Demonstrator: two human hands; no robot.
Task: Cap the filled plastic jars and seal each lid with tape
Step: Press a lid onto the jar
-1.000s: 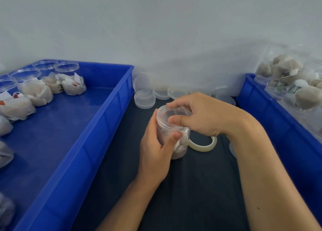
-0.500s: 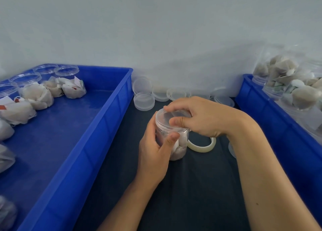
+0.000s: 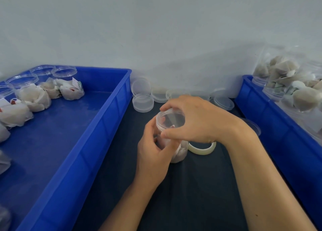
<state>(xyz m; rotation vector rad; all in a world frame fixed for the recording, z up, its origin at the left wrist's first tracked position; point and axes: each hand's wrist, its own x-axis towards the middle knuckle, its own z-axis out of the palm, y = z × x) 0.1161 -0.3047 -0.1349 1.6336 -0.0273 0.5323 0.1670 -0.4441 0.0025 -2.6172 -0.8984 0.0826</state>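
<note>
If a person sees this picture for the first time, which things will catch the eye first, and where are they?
In the middle, two hands work on one clear jar: the left hand holds its body and the right hand grips the lid from above. A tape roll lies on the dark mat just right of the jar. Blue trays with filled jars stand on both sides.

The right hand has turned on the lid, thumb swung nearer.

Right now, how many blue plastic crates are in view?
2. One blue plastic crate sits left of the hands, holding open filled jars; another stands at the right edge, partly cut off by the frame.
</note>
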